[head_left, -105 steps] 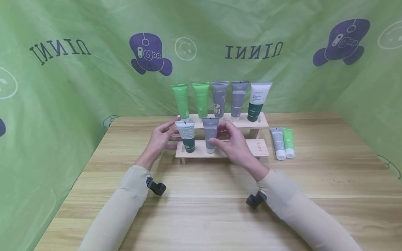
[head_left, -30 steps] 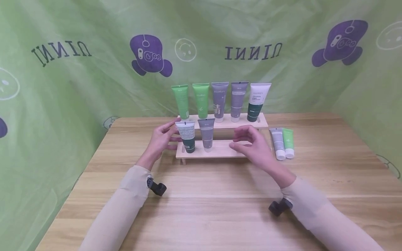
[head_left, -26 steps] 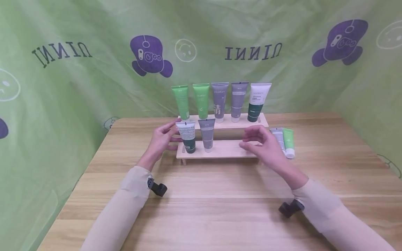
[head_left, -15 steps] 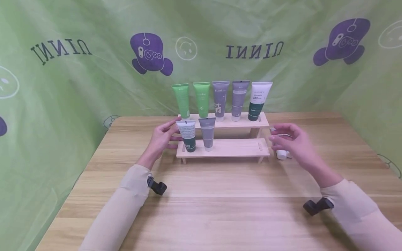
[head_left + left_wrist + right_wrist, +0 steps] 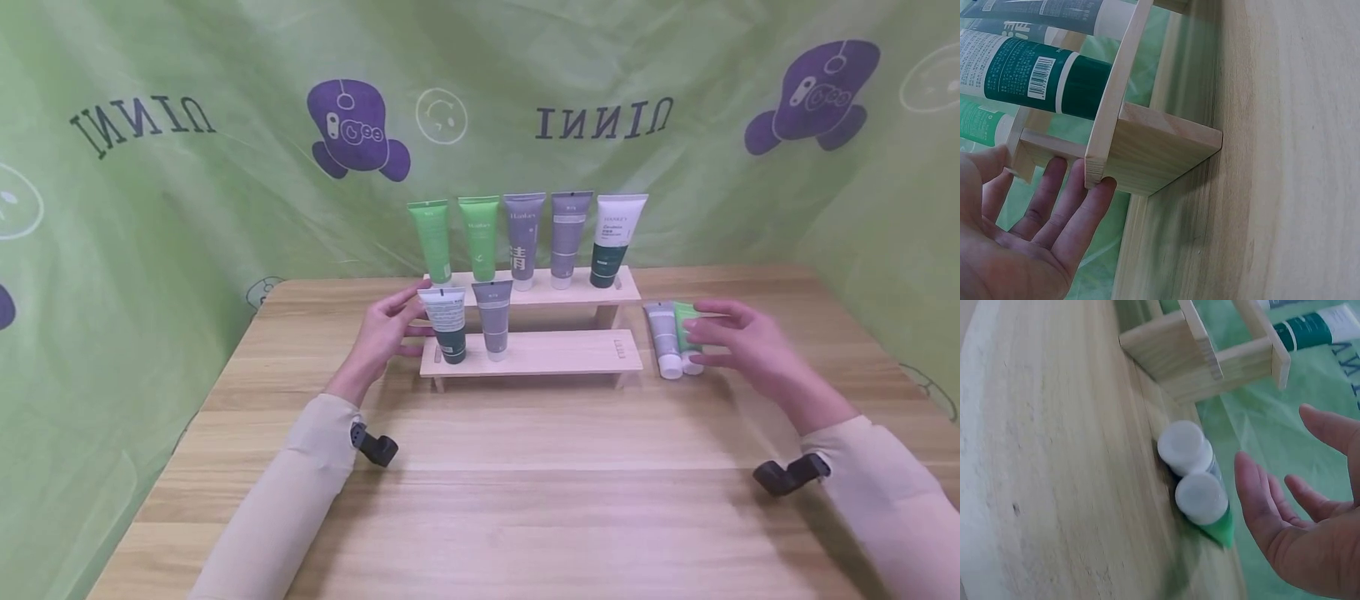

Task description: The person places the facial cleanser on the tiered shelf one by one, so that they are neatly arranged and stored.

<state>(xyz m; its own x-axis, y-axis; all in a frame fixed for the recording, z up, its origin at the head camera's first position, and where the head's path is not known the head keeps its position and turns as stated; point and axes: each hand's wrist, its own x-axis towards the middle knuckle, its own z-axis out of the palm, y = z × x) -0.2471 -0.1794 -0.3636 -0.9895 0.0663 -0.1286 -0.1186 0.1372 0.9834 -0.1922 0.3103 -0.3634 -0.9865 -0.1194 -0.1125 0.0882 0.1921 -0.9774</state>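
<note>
My left hand [image 5: 381, 340] stays at the left end of a two-tier wooden display rack [image 5: 562, 354]; in the left wrist view its extended fingers touch the ends of the shelves. On the lower shelf stand a white and dark-green squeeze tube [image 5: 448, 325] and a grey squeeze tube [image 5: 494, 321], caps down. Right of the rack, a grey tube [image 5: 663, 337] and a light-green tube [image 5: 684, 321] lie side by side on the table. My right hand [image 5: 753, 346] hovers beside this pair, fingers spread and holding nothing, partly covering the green tube. The right wrist view shows their white caps [image 5: 1200, 499].
Along the upper shelf stands a row of several tubes: two green, two grey and one white with dark green [image 5: 618, 242]. A wood-grain table [image 5: 480, 500] carries everything. Behind and at both sides hangs a green printed cloth [image 5: 480, 167].
My right hand has let go of the grey tube on the lower shelf and moved right to the lying tubes. That grey tube stands slightly further left. My left hand has stayed put.
</note>
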